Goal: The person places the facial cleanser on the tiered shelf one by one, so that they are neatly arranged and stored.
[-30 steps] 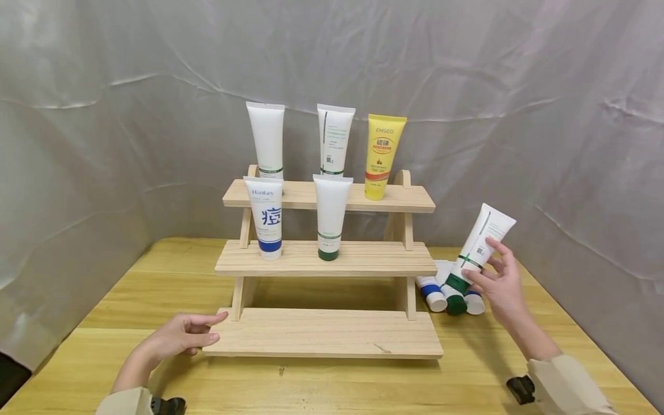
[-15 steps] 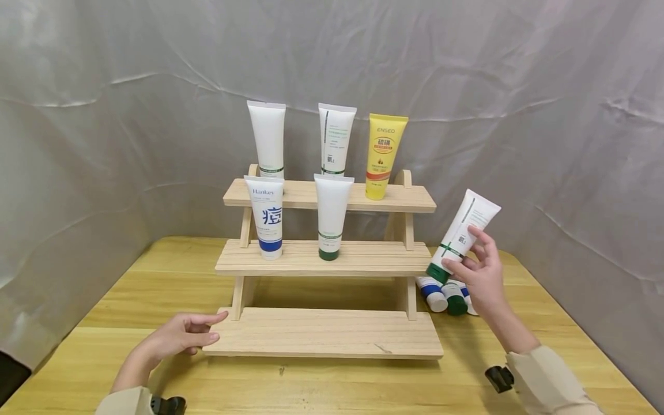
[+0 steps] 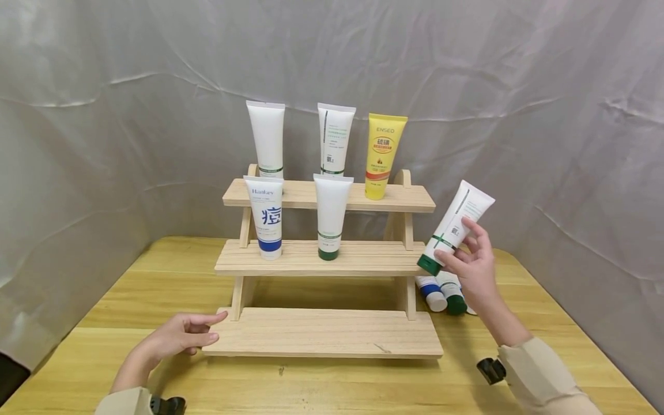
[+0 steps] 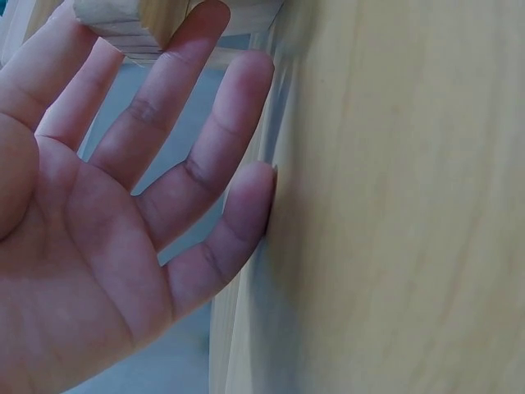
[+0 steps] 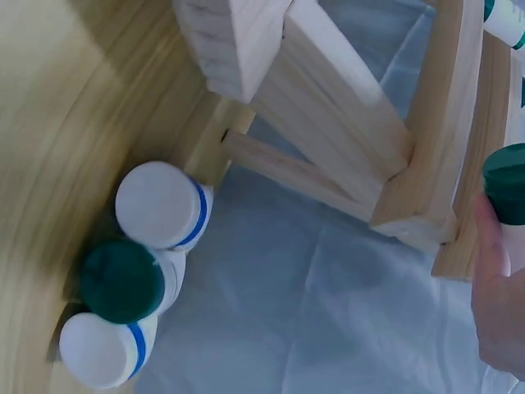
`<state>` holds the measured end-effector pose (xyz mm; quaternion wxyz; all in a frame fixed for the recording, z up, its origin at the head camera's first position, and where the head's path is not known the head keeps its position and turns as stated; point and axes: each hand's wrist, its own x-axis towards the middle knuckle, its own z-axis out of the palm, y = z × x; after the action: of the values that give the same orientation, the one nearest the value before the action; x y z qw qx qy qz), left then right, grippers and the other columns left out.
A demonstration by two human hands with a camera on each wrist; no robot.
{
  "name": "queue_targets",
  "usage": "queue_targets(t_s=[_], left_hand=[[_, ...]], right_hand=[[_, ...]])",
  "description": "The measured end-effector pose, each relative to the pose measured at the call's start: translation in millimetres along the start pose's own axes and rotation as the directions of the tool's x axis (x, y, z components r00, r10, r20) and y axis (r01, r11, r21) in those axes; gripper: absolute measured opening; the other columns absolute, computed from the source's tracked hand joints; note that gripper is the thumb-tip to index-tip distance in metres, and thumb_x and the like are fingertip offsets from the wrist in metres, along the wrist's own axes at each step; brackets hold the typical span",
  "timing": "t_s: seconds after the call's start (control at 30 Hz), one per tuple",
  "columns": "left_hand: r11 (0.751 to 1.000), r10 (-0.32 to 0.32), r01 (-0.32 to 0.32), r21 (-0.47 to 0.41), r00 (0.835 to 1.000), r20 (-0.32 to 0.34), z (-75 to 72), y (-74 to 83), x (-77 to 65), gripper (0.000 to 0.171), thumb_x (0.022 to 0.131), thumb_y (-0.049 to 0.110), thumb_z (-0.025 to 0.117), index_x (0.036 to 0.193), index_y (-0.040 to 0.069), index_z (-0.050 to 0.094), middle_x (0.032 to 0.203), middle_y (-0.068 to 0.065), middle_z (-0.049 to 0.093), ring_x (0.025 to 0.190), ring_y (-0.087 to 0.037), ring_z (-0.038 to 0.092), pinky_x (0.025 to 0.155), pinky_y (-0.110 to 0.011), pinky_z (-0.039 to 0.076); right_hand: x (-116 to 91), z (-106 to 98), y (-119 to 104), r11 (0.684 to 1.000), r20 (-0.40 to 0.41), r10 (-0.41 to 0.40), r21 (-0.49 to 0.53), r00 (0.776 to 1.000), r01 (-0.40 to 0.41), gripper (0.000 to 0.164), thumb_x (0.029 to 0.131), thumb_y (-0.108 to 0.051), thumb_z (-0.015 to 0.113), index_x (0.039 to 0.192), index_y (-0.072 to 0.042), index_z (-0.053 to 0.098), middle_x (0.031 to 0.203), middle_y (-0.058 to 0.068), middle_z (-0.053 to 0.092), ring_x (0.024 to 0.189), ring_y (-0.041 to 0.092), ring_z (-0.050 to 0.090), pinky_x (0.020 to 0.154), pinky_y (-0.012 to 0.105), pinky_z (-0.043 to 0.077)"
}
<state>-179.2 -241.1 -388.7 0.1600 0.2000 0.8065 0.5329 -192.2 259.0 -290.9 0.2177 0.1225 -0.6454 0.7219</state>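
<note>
My right hand (image 3: 473,262) holds a white squeeze tube (image 3: 456,225) with a green cap between thumb and fingers, tilted, cap down to the left. The green cap (image 5: 506,182) also shows in the right wrist view. It is right by the right end of the middle tier (image 3: 378,257) of a three-step wooden display rack (image 3: 327,334). My left hand (image 3: 181,334) grips the left end of the bottom step with thumb above. In the left wrist view, its other fingers (image 4: 234,115) reach round and below the board end (image 4: 135,20).
On the middle tier stand a blue-banded tube (image 3: 267,225) and a white tube (image 3: 331,216). The top tier bears two white tubes and a yellow tube (image 3: 383,155). Several tubes lie on the table right of the rack, including a green-capped tube (image 3: 455,302). Grey cloth (image 3: 519,86) hangs behind.
My right hand has carried the white tube leftward and slightly up, from above the lying tubes to the right end of the middle tier. My left hand stays put.
</note>
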Motion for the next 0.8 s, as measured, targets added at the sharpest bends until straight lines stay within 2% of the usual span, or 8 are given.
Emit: queue_targets(t_s=[0.2, 0.33, 0.6, 0.8], left_hand=[[1.000, 0.002, -0.002, -0.001, 1.000, 0.003, 0.1, -0.3, 0.0, 0.052, 0.086, 0.016, 0.060, 0.127, -0.011, 0.040, 0.124, -0.032, 0.041, 0.068, -0.008, 0.045, 0.053, -0.024, 0.042], [1.000, 0.006, -0.006, -0.006, 1.000, 0.008, -0.1, -0.3, 0.0, 0.051, 0.087, 0.016, 0.059, 0.127, -0.010, 0.039, 0.126, -0.033, 0.039, 0.068, -0.008, 0.045, 0.053, -0.024, 0.042], [1.000, 0.001, -0.001, -0.014, 1.000, 0.008, -0.4, -1.5, 0.3, 0.051, 0.087, 0.016, 0.059, 0.127, -0.009, 0.040, 0.124, -0.029, 0.043, 0.067, -0.008, 0.044, 0.053, -0.024, 0.042], [0.999, 0.031, -0.030, -0.019, 0.999, 0.023, -2.0, -3.6, 0.2, 0.048, 0.087, 0.014, 0.059, 0.125, -0.009, 0.043, 0.105, -0.016, 0.055, 0.063, -0.006, 0.044, 0.052, -0.022, 0.042]], right_hand=[[5, 12, 3, 0.999, 0.040, 0.021, 0.042, 0.999, -0.022, 0.067, 0.079, 0.018, 0.052, 0.132, -0.018, 0.033, 0.113, 0.010, 0.037, 0.089, 0.012, 0.056, 0.065, 0.025, 0.050], [7, 21, 8, 1.000, 0.063, -0.001, 0.025, 0.998, -0.001, 0.068, 0.078, 0.020, 0.050, 0.131, -0.019, 0.035, 0.115, 0.008, 0.038, 0.091, 0.013, 0.054, 0.065, 0.025, 0.050], [14, 37, 21, 0.996, 0.117, -0.060, -0.052, 0.991, 0.066, 0.069, 0.077, 0.018, 0.055, 0.132, -0.017, 0.036, 0.122, 0.007, 0.038, 0.098, 0.017, 0.050, 0.066, 0.027, 0.050], [20, 52, 26, 0.984, 0.150, -0.112, -0.120, 0.982, 0.131, 0.066, 0.075, 0.018, 0.057, 0.132, -0.008, 0.035, 0.121, 0.007, 0.039, 0.097, 0.018, 0.050, 0.069, 0.023, 0.049]])
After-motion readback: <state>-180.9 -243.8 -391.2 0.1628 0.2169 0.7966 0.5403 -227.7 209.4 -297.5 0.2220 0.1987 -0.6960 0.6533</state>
